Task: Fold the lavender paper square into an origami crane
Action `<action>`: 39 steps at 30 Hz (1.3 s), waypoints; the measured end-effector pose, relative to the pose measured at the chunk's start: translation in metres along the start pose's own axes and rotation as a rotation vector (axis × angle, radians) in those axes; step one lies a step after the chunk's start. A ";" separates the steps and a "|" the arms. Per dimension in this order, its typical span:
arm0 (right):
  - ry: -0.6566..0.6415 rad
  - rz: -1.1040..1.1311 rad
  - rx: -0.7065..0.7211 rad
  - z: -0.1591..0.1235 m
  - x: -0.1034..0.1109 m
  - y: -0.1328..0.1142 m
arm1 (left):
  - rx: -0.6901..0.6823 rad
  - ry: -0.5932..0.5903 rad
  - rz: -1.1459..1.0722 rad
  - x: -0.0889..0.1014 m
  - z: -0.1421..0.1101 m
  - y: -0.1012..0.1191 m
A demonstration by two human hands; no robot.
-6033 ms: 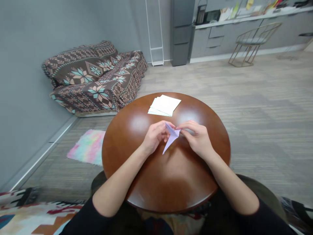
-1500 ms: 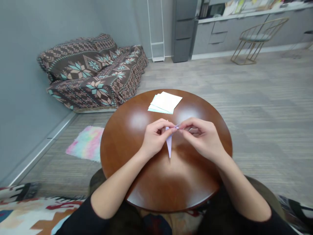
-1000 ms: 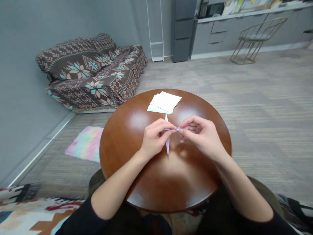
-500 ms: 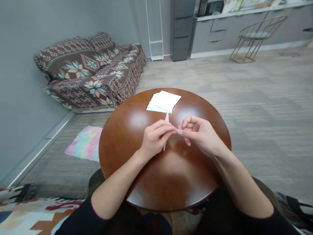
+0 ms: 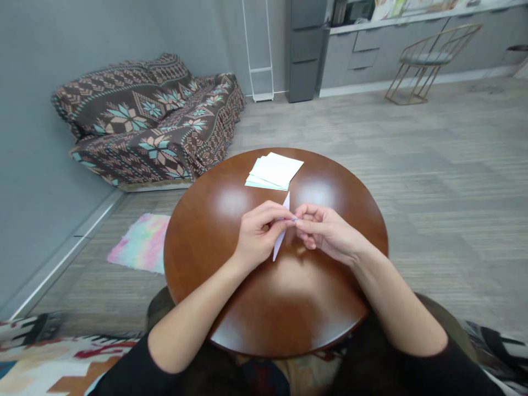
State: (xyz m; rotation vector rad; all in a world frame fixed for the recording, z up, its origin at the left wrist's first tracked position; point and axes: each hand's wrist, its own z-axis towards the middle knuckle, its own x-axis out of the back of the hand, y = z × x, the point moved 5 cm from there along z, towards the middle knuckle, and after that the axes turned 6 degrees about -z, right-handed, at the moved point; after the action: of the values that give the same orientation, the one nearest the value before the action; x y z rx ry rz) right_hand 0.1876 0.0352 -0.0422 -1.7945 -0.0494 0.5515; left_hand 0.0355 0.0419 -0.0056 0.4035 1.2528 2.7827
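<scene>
Between my two hands is a folded piece of pale lilac paper (image 5: pixel 279 245), held just above the round table. My left hand (image 5: pixel 260 228) pinches it from the left, thumb and fingers pressed together and covering its middle. From the right, the thumb and forefinger of my right hand (image 5: pixel 319 226) are closed on a small tip of the same paper; the other fingers curl underneath. The fingertips of both hands meet there. Just beyond the hands lies a loose stack of pale paper sheets (image 5: pixel 277 170), slightly fanned.
The round brown table (image 5: pixel 198 236) has a glossy top. Behind it on the left stands a sofa (image 5: pixel 165 121) under a patterned cover. A pastel fluffy mat (image 5: pixel 140 242) lies on the floor at the left. A wire-frame chair (image 5: pixel 429 60) stands by the kitchen cabinets.
My right hand has come in closer to my left, its fingers curling in more. The lilac paper has tilted, its upper end leaning to the right. The view has shifted slightly.
</scene>
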 end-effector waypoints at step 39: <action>0.338 -0.379 0.469 -0.015 -0.011 -0.019 | 0.269 0.138 -0.138 0.004 -0.003 -0.018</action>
State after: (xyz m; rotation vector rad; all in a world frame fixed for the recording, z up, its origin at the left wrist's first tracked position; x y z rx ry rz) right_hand 0.1884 0.0235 -0.0182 -1.3500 -0.0234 -0.0210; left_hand 0.0298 0.0525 -0.0198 0.1319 1.6266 2.5721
